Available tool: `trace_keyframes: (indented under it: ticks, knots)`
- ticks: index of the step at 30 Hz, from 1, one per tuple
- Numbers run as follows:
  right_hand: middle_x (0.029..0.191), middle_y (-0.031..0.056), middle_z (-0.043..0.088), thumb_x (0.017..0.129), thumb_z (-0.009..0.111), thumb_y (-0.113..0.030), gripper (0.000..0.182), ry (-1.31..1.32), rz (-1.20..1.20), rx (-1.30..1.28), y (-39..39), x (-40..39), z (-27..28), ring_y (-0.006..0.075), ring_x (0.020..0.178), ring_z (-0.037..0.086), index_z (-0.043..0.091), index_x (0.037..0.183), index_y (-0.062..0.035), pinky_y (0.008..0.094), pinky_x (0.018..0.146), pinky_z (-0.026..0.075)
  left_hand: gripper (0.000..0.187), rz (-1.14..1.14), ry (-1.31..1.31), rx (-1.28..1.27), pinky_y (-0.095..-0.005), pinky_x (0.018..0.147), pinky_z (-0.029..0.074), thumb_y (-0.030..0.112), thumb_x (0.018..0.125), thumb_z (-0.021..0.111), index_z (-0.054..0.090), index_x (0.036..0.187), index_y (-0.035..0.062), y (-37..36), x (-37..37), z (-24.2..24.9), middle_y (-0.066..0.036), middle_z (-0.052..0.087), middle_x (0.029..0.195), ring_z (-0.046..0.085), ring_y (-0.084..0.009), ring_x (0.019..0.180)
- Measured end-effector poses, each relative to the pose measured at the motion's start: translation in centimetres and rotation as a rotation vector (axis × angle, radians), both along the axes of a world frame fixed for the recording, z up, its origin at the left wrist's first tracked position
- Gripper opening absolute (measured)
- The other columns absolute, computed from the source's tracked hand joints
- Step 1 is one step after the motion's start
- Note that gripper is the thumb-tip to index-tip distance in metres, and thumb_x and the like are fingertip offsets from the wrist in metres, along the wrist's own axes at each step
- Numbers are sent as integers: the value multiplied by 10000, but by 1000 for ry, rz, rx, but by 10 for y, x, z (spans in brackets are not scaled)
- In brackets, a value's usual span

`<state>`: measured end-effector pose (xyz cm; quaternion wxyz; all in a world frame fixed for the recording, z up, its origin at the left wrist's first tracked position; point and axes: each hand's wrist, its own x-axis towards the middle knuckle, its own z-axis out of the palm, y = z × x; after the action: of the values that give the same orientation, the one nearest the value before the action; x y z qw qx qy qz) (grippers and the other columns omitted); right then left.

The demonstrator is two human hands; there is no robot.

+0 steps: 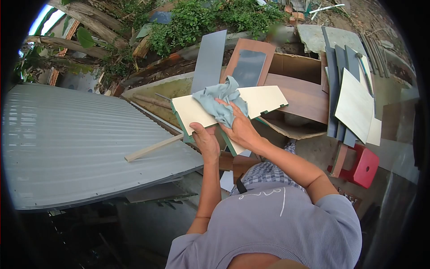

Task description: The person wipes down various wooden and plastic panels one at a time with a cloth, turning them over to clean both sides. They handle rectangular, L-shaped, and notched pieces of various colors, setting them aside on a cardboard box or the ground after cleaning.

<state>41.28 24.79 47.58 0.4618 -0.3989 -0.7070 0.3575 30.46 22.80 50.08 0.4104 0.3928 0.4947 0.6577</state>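
Note:
A cream-coloured board [264, 97] with green edges and notches along its side is held up in front of me. My left hand [205, 140] grips its near left edge, thumb on the top face and fingers underneath. Across the middle of the board lies a crumpled light blue-grey cloth [218, 99]. My right hand [239, 127] presses on that cloth, its fingers closed into the folds. Below the board, a pale wooden strip [154, 148] sticks out to the left over the corrugated metal sheet.
Corrugated metal sheeting [85, 143] spreads over the left side. An open cardboard box [293, 67] with a brown panel [298, 98] stands ahead. Grey and white panels [356, 105] lean at the right, near a hammer [365, 71] and red plastic stool [360, 167]. Plants [188, 27] grow behind.

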Motion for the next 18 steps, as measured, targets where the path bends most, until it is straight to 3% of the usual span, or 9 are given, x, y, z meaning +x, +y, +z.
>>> trace_keyframes:
  ticks: [1,5,8,10,11,13,18]
  knots:
    - [1377,108,320,757,603,-86,395,-55,24,95,-13,6,-1,424,1185,347,511,1129,12,405,995,333,795,-15,8,18,-397,955,381,628,846,349,254,1330,4,3,-1,0,-141,372,1299,402,-248,1190]
    - [1364,96,331,721,616,-44,417,-82,103,125,-60,36,-7,396,1189,345,522,1124,10,383,960,370,781,-23,-30,-48,-380,967,371,607,864,332,234,1334,-9,7,0,9,-141,360,1306,402,-249,1190]
    - [1276,117,418,722,606,-24,414,-192,157,130,-73,61,-25,368,1096,445,520,1125,20,373,870,429,768,-19,-20,4,-405,962,383,603,863,338,221,1347,18,11,-1,4,-134,348,1323,400,-252,1200]
    - [1160,142,493,736,586,-16,400,141,97,-348,-70,77,-28,325,954,542,505,1123,44,367,782,462,761,-29,11,46,-414,960,388,600,864,340,219,1352,30,12,-1,3,-129,346,1329,400,-252,1202]
    - [1087,174,522,763,583,-65,391,181,-22,-347,-61,83,-35,300,848,584,492,1122,60,366,735,474,755,-45,18,51,-421,958,391,599,864,340,215,1357,41,11,0,4,-123,344,1333,400,-253,1204]
    - [1099,186,508,784,590,-137,405,416,-230,-557,-35,85,-45,303,904,569,490,1128,52,361,763,461,749,-65,28,58,-428,956,394,598,864,340,212,1361,52,10,3,4,-117,343,1337,400,-253,1206]
    - [1202,217,460,822,581,-272,483,124,-287,3,26,36,-35,347,1176,384,460,1206,-6,397,981,322,728,-68,89,54,-411,947,402,587,875,327,211,1364,60,2,14,9,-113,353,1334,415,-250,1193]
